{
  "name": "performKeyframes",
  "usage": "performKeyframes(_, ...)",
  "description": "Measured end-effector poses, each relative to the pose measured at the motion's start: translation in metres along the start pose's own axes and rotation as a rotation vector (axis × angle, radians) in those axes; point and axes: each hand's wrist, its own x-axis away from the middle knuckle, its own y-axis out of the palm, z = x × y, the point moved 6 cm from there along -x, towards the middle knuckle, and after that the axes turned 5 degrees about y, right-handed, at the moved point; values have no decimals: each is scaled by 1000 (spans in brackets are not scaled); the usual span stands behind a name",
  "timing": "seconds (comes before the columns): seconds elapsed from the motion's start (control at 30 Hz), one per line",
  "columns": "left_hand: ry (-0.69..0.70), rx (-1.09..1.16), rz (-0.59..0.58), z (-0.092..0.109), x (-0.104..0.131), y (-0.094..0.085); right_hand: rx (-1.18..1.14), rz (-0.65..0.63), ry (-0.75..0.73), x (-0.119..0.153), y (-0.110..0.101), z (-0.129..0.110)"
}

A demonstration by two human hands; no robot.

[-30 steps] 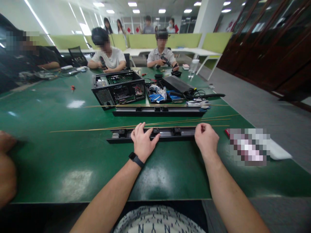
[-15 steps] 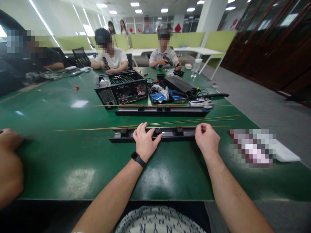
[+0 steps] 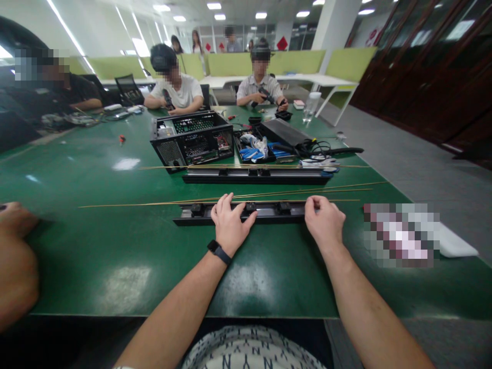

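In front of me on the green table (image 3: pixel 126 246) lies a black rail (image 3: pixel 265 220) with a pale channel and several small black blocks, such as the one at its right (image 3: pixel 283 207). My left hand (image 3: pixel 232 220), wearing a dark wristband, lies over the rail's middle with fingers spread, thumb near the centre block (image 3: pixel 250 207). At the rail's right end my right hand (image 3: pixel 326 220) is closed in a pinch on a thin brass-coloured rod (image 3: pixel 123 205), which runs along the rail's far edge and sticks out past both ends. The fingertips partly hide the grip.
Behind lie loose thin rods (image 3: pixel 338 186) and a second black rail (image 3: pixel 253 179). Farther back stand an open computer case (image 3: pixel 192 143), gloves (image 3: pixel 253 148) and a grey box (image 3: pixel 286 133). A neighbour's hand (image 3: pixel 17 218) rests at left; a white packet (image 3: pixel 457 241) lies at right.
My right hand has shifted slightly left, and the thin rod has slid left with it. My left hand stays in place on the rail.
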Motion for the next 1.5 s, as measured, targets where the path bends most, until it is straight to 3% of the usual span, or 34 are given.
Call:
performKeyframes(0.67,5,1,9,0,0,0,-99,-51,-91,7,2,-13)
performKeyframes(1.5,-2,21,9,1,0,-1,-137,-24,-95,5,6,-7)
